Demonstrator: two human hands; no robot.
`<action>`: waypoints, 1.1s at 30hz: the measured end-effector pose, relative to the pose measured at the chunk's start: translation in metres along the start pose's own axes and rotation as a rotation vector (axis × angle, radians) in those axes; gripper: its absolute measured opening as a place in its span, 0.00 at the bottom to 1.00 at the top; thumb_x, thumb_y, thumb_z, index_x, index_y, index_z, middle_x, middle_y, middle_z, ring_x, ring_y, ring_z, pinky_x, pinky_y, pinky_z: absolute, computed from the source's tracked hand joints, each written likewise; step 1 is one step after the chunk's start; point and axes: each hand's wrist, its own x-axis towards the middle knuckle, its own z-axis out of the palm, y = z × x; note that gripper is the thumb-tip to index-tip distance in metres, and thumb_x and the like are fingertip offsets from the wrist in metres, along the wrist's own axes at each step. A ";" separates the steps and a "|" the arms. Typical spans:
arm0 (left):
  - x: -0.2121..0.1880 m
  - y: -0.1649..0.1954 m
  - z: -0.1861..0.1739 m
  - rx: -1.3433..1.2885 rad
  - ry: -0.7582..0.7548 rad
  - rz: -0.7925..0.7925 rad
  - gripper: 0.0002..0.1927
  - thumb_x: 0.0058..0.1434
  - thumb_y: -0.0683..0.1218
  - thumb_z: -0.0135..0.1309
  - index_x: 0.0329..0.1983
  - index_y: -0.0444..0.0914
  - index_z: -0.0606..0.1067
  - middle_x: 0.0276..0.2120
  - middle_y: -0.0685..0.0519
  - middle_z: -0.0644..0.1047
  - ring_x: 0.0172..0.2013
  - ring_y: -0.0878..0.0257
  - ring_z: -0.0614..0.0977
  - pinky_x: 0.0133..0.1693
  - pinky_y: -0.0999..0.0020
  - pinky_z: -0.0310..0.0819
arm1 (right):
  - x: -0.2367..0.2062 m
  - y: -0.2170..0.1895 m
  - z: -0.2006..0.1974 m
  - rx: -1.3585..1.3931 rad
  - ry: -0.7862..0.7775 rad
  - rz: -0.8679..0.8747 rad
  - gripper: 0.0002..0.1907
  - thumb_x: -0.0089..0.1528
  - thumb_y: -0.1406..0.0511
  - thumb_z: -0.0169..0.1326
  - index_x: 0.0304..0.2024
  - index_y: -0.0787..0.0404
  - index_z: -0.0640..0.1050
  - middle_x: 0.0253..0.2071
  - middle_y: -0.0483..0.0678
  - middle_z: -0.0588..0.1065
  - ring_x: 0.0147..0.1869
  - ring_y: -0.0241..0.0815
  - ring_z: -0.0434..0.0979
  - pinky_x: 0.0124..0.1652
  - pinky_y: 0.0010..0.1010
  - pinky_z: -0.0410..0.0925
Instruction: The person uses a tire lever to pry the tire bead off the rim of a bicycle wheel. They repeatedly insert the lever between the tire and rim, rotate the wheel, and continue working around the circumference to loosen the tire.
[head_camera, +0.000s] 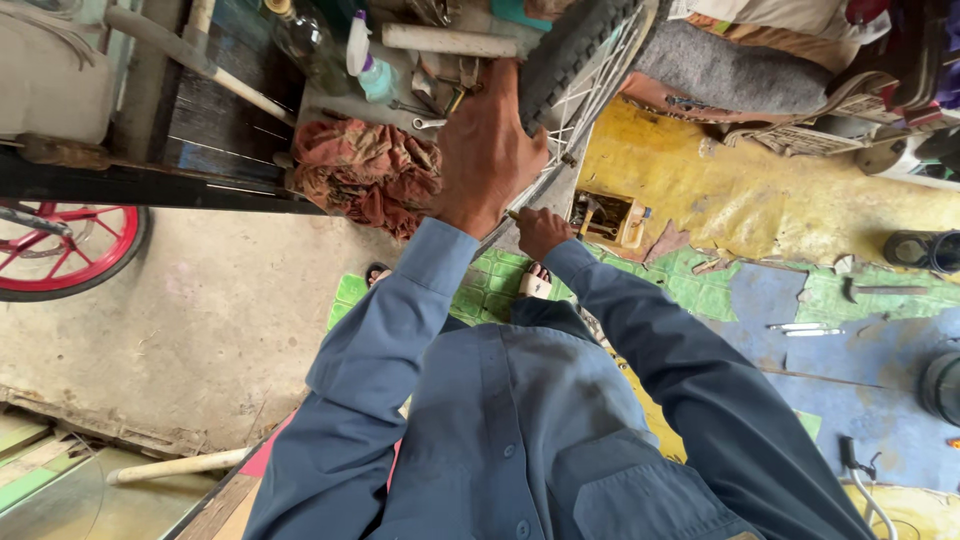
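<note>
— Gripping the tyre (570, 45), the left hand (487, 150) wraps its fingers over the black tread at the top of the wheel.

— And the right hand (540, 232)?

— Lower down, closed around a small tool, only its tip showing, right by the rim (520, 205) and spokes (590, 95).

— Where's the wheel?

— Tilted up ahead of the chest, beside a reddish rag (365, 170), with a red wheel (65, 250) well apart at the left.

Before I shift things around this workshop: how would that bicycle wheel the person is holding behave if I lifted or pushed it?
The bicycle wheel probably feels stiff: a thick treaded tyre sits on a wire-spoked rim. It likely rolls if pushed, being round. The left hand grips the tyre, the right hand works near the spokes, so it seems steadied by hand.
</note>
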 end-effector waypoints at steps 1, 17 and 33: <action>0.000 0.001 0.000 0.016 -0.002 -0.004 0.32 0.53 0.48 0.70 0.56 0.36 0.68 0.32 0.42 0.83 0.31 0.46 0.86 0.31 0.52 0.82 | 0.001 0.000 0.000 -0.033 -0.025 -0.029 0.18 0.61 0.61 0.50 0.54 0.48 0.77 0.49 0.68 0.75 0.49 0.74 0.77 0.48 0.66 0.68; 0.013 -0.015 0.010 0.073 0.009 -0.007 0.25 0.56 0.49 0.69 0.50 0.36 0.69 0.31 0.43 0.83 0.31 0.49 0.87 0.30 0.55 0.82 | -0.030 0.004 0.022 0.039 0.296 -0.121 0.06 0.68 0.65 0.52 0.47 0.57 0.73 0.32 0.63 0.76 0.30 0.69 0.77 0.28 0.60 0.67; 0.023 -0.050 -0.008 0.039 0.032 -0.044 0.27 0.55 0.46 0.67 0.54 0.35 0.69 0.34 0.42 0.82 0.32 0.48 0.86 0.33 0.52 0.82 | -0.022 0.023 0.023 0.179 0.348 -0.146 0.06 0.74 0.64 0.48 0.43 0.57 0.72 0.23 0.55 0.74 0.19 0.56 0.69 0.19 0.46 0.59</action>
